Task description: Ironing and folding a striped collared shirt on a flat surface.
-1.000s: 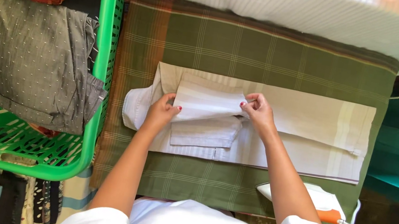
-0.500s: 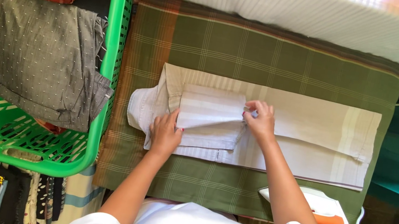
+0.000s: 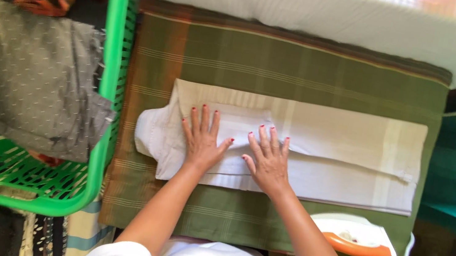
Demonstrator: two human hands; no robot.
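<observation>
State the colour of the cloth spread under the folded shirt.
Olive green with thin pale checks and a brownish stripe, the cloth shows in the head view.

White short sleeves — red-painted nails.

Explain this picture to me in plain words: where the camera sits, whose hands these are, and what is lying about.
There is no machine here. The camera sits on a person's head and looks straight down, so the two bare arms rising from the bottom edge are that person's own. The left hand and right hand lie flat, fingers spread, side by side on a folded pale shirt. They press on it and grip nothing. The shirt lies on a green checked cloth that covers the work surface. At the cloth's near right corner stands a white and orange iron. To the left is a green basket holding a grey dotted garment and some red-brown cloth.
</observation>
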